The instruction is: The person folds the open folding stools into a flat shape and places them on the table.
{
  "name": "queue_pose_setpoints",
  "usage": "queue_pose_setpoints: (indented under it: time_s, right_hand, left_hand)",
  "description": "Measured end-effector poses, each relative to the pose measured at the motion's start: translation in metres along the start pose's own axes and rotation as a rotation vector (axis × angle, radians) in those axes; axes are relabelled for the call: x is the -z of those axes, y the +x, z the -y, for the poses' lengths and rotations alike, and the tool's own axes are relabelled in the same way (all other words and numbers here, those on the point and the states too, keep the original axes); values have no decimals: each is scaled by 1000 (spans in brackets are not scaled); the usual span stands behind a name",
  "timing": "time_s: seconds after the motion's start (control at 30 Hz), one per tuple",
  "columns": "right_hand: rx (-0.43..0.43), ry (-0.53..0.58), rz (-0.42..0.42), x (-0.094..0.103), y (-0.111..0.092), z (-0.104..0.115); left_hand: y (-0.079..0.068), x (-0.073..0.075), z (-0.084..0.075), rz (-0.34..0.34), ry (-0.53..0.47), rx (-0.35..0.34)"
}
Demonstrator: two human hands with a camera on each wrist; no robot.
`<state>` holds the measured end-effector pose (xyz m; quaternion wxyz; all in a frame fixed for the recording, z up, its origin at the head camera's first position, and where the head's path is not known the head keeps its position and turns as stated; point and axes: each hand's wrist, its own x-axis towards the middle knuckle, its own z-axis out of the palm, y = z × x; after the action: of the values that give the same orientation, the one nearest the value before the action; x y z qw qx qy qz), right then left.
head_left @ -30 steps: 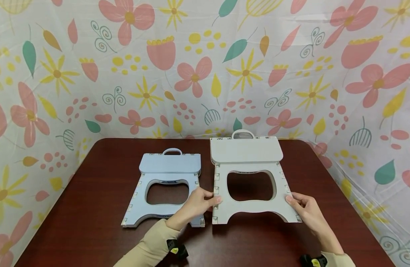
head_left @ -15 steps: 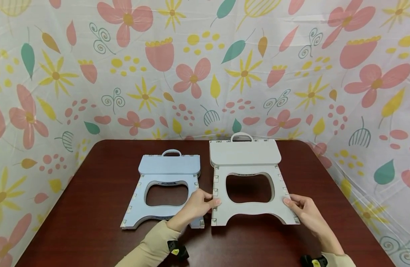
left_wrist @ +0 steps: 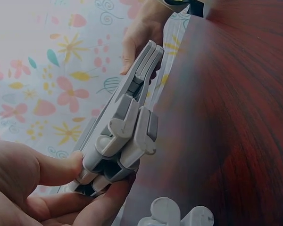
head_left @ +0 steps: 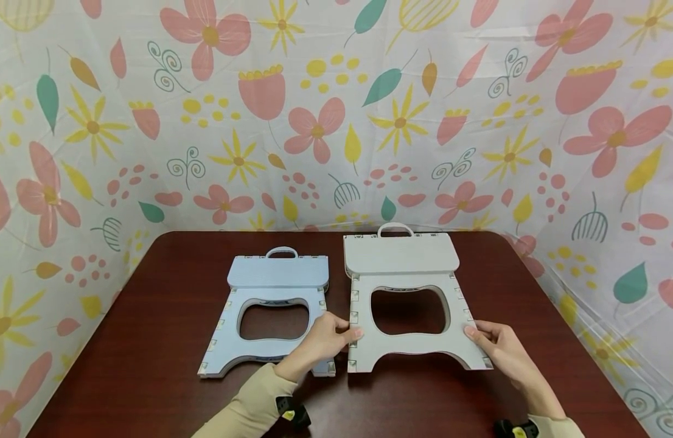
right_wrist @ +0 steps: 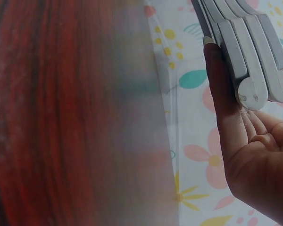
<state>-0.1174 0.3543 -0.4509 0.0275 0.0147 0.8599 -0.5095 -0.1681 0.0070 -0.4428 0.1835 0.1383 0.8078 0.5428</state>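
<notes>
A white folding step stool (head_left: 402,255), folded flat with its handle pointing away, is held between both hands at the right of the table. My left hand (head_left: 321,340) pinches its left edge near the foot, thumb on top and fingers underneath, as the left wrist view (left_wrist: 52,181) confirms. Opposite it, my right hand (head_left: 499,348) grips the right edge, thumb on the upper face. In the right wrist view, fingers (right_wrist: 221,103) run under the stool's leg. To the left lies a smaller light-blue folding step stool (head_left: 278,272), also flat; my left forearm covers part of its lower right.
The dark red wooden table (head_left: 150,316) carries both stools. Behind and around it hangs a flower-print cloth (head_left: 314,73). A narrow gap separates the two stools. Black wrist cameras (head_left: 292,412) sit on both wrists, close to the table's surface.
The far end of the white stool has come down slightly toward the table, and its right side has shifted a little left. Both hands keep their hold. The blue stool has not moved.
</notes>
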Motion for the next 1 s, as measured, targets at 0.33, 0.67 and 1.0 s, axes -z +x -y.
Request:
queue_pose_setpoints:
  time_s: [0.33, 0.67, 1.0]
  right_hand:
    - [-44, 0, 20, 0, 0, 2]
    - [-82, 8, 40, -1, 1, 5]
    - [-92, 2, 35, -3, 2, 3]
  left_hand:
    - [1, -1, 2, -5, 11, -4]
    - [2, -1, 4, -19, 50, -9]
    - [3, -1, 7, -33, 68, -25]
